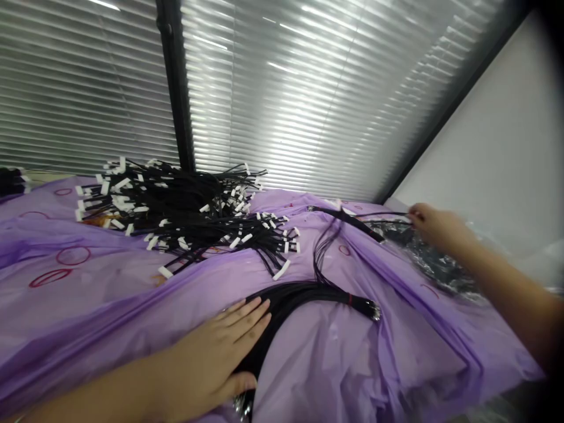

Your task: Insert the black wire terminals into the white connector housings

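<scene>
A curved bundle of black cables [304, 291] lies on purple plastic sheeting, with a red band near its right end and shiny metal tips. My left hand [229, 346] rests flat across the bundle, fingers stretched out and thumb by the near end, where more metal tips show. Farther off on the right, my right hand [425, 223] pinches thin black cables, closed at the fingertips. They run left toward a short, thicker black bundle [352, 220]. Several loose strands [324, 249] loop from there down to the bundle under my left hand.
A large heap of black cables with white tags [176, 200] lies at the back left. Clear plastic bags [436, 258] with dark contents lie below my right forearm. Red rubber bands [73, 255] are scattered on the purple sheeting [132, 311]. Windows with blinds [282, 88] stand behind.
</scene>
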`<state>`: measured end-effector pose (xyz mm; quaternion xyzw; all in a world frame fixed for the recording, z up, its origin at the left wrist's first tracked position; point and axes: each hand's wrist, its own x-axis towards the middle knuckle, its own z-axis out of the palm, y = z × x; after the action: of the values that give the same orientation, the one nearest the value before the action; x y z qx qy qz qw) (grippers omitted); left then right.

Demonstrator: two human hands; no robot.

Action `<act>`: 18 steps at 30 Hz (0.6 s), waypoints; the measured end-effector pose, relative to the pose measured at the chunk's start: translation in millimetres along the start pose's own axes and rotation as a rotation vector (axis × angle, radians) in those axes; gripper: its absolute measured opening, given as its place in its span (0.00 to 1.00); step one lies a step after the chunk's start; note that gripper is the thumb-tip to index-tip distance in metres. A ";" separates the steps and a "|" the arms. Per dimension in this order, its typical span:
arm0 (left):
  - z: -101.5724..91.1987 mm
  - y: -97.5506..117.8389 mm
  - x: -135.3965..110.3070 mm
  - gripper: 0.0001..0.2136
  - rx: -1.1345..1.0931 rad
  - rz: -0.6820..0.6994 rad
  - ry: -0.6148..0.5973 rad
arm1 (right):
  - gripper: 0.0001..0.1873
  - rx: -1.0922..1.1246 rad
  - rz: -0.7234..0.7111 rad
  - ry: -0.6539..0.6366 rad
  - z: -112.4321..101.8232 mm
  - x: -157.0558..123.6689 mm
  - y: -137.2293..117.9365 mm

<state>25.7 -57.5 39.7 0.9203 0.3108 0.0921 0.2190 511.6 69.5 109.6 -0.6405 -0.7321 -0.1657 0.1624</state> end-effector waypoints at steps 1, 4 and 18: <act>-0.2 0.0 0.3 0.26 0.022 -0.015 -0.082 | 0.17 -0.027 0.019 0.005 -0.9 -0.3 24.4; 3.7 -3.9 -0.9 0.27 0.041 -0.044 -0.173 | 0.24 -0.066 -0.011 -0.014 12.4 -21.5 74.0; 7.5 -5.4 -2.6 0.30 -0.096 -0.169 -0.143 | 0.21 -0.092 -0.181 -0.007 38.6 -51.0 -21.0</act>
<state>23.1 -57.8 30.5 0.8834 0.3661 0.0221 0.2916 496.2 39.2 51.5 -0.5791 -0.7790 -0.2111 0.1145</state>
